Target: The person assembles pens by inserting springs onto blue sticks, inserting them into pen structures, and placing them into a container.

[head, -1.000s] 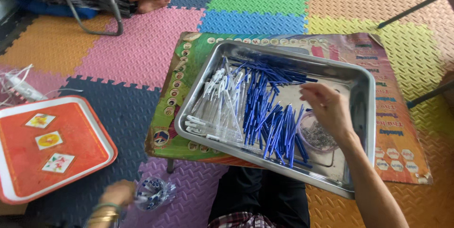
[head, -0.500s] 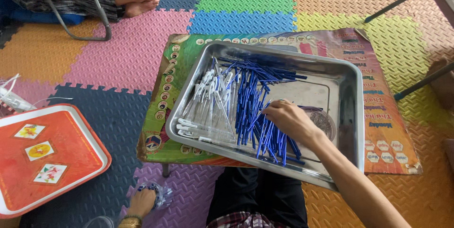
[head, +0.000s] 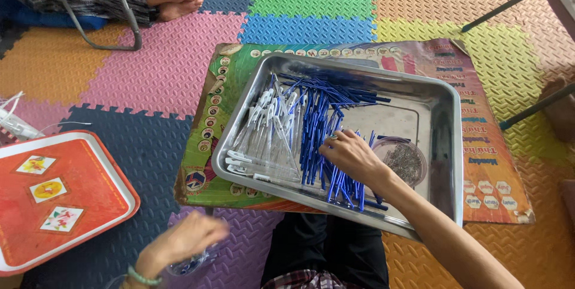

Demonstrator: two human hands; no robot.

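Your right-hand fingers (head: 333,145) are curled down into the heap of blue pen refills (head: 320,122), tips buried among the sticks; whether they have closed on one yet cannot be told, since the knuckles hide the tips. A second ago your right hand (head: 353,156) sat further toward the right wall of the metal tray (head: 446,145); it has since travelled left and nearer to you, onto the near part of the blue heap. Judgement: you have moved from ranging over the tray to picking from the pile.

Just left of the blue refills lie the clear pen barrels with white clips (head: 266,136), untouched. Just right of your wrist is a small round clear dish (head: 402,160) of fine metal parts, too small to identify.

Your left hand (head: 179,241), blurred, has risen and come closer to the tray's near corner; it is loosely cupped over a small clear-and-blue object, grip not readable.

The tray rests on a low table (head: 485,163) with a printed top. An orange tray (head: 66,199) lies on the foam mat floor (head: 150,79) at left.
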